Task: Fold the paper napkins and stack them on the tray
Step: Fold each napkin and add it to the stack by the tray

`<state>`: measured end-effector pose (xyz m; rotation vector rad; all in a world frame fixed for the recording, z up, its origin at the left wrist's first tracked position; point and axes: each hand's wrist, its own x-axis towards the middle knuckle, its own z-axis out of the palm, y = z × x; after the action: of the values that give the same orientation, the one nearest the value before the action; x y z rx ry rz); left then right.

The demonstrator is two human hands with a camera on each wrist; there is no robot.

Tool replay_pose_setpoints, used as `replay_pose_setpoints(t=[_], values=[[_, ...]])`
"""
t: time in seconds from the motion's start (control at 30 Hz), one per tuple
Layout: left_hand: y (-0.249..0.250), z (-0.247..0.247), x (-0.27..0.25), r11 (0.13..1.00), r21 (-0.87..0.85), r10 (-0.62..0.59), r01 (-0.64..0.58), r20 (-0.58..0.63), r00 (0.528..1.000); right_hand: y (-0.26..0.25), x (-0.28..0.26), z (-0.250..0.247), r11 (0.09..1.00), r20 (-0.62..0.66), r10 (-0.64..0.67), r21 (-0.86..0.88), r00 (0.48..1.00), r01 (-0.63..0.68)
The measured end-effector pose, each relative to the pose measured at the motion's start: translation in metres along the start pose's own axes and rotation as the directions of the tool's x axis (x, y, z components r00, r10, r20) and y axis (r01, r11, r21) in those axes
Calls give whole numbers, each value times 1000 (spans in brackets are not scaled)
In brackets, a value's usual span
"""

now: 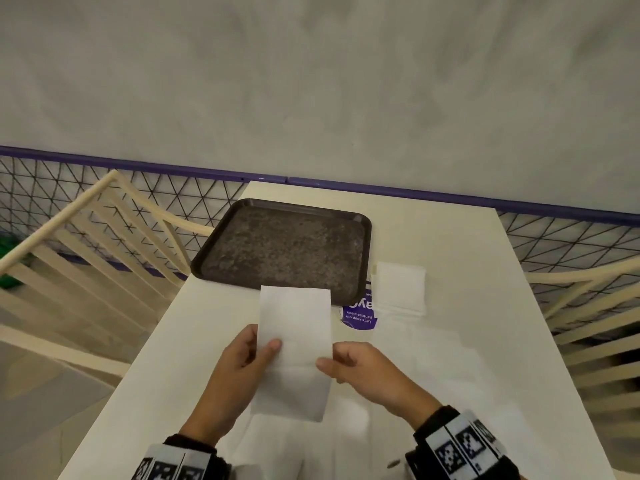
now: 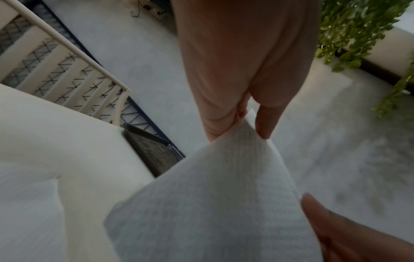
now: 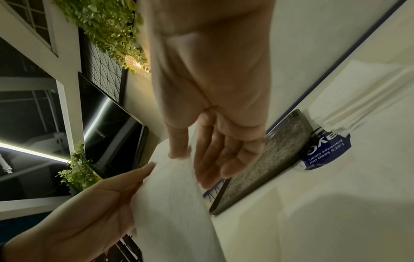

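The napkin is held above the worktop at centre frame, below the bare tray. The left hand and right hand each pinch a side edge. Risk: thin paper sagging, giving a skewed crease or tear.

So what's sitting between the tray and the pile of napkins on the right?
In the head view, a blue sticker lies on the table in the gap, partly under the tray and the napkin pile.

Tray at table rear, napkin stack right, sticker btwn.
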<state>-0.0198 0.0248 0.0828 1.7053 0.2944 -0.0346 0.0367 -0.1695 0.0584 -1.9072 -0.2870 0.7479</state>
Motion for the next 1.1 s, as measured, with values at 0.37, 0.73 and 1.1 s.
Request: replay_pose_setpoints(t=[0.37,0.73,1.1], values=[[10,13,-14,993,106,37,-55,164,986,-1,-31,-18,943,-135,-93,305,987,131],[14,20,-15,997,-28,69,-66,158,985,-2,-55,-30,924,-199,-87,349,976,154],[10,31,-16,987,157,21,-45,152,988,2,-62,-27,937,-271,-347,-62,898,344]])
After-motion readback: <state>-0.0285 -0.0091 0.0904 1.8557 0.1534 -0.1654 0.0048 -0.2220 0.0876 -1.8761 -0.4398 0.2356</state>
